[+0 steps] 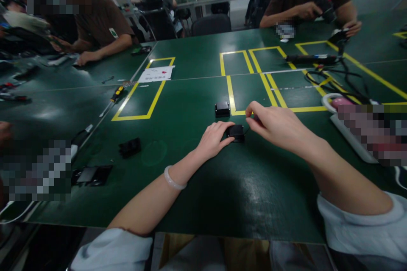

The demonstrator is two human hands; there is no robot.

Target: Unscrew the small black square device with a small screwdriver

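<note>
My left hand (213, 137) has its thumb and fingers around a small black rectangular block (236, 133) that rests on the green table (190, 203). Just right of the block, my right hand (270, 123) is closed in a pinch. A thin dark sliver shows between that hand and the block's right side, too small to name. Beyond the block sits a second black block (222, 109), touched by neither hand. To the left lie a black ribbed part (130, 147) and a flat black piece with a grey panel (92, 175).
Yellow tape outlines (233, 97) mark the tabletop. A yellow-black screwdriver (117, 94) and a white paper (156, 73) lie left. At right are black cables (346, 76) and a white-edged object (352, 139), partly blurred out. Across the table, a person holds a power tool (325, 6).
</note>
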